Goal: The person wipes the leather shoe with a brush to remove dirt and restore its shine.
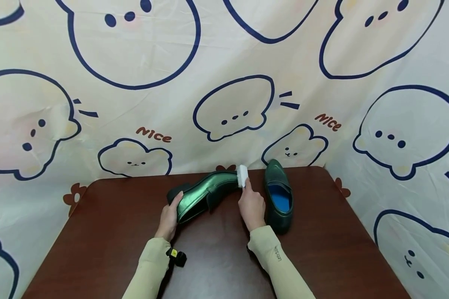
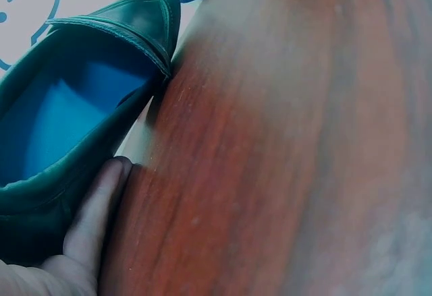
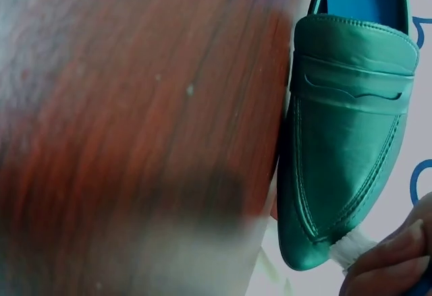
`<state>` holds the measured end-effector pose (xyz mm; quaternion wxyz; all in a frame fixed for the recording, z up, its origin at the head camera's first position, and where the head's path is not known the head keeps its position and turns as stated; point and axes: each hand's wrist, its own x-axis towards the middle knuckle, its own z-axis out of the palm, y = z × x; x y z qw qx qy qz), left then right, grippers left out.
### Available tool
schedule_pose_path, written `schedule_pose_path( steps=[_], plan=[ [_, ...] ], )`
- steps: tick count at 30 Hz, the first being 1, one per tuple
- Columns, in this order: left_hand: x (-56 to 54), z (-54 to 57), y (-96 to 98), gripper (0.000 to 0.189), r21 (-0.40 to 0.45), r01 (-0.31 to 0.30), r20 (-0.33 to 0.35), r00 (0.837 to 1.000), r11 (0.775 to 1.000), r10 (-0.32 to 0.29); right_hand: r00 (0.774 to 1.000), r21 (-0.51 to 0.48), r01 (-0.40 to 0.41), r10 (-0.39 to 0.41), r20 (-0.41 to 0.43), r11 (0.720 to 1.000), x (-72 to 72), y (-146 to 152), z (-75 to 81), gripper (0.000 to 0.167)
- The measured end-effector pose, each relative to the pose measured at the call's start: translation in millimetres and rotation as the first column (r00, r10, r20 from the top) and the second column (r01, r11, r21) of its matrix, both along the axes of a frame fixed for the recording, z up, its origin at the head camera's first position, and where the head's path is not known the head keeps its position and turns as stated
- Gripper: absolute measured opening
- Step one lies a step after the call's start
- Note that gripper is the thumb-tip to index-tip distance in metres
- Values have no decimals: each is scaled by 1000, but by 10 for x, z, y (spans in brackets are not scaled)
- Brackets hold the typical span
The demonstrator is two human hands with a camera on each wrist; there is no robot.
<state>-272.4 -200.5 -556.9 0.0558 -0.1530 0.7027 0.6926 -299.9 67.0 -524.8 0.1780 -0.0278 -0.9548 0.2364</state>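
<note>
A green loafer [image 1: 203, 193] with a blue insole is tilted on its side above the table, its toe pointing right. My left hand [image 1: 169, 216] grips it by the heel end, and in the left wrist view a finger [image 2: 98, 208] lies along its outer side. In my right hand [image 1: 252, 205] is a small white brush [image 1: 242, 176], its bristles at the loafer's toe. The right wrist view shows the bristles [image 3: 351, 247] touching the toe tip of the loafer [image 3: 351, 148], beside the curled fingers [image 3: 391, 262].
A second green loafer [image 1: 279, 197] stands on the brown table [image 1: 321, 232] just right of my right hand, toe toward the back. A cloth [image 1: 224, 54] printed with cartoon bears hangs behind and beside the table. A black wrist device [image 1: 177, 256] sits at my left cuff.
</note>
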Motion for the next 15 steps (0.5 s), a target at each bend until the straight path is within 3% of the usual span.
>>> schedule_pose_path(
  steps=[15],
  plan=[
    [28,-10,-31,96,4,33,-2,999,999,-33,1000,28,15,-15,16,999,13,68,4,45]
  ],
)
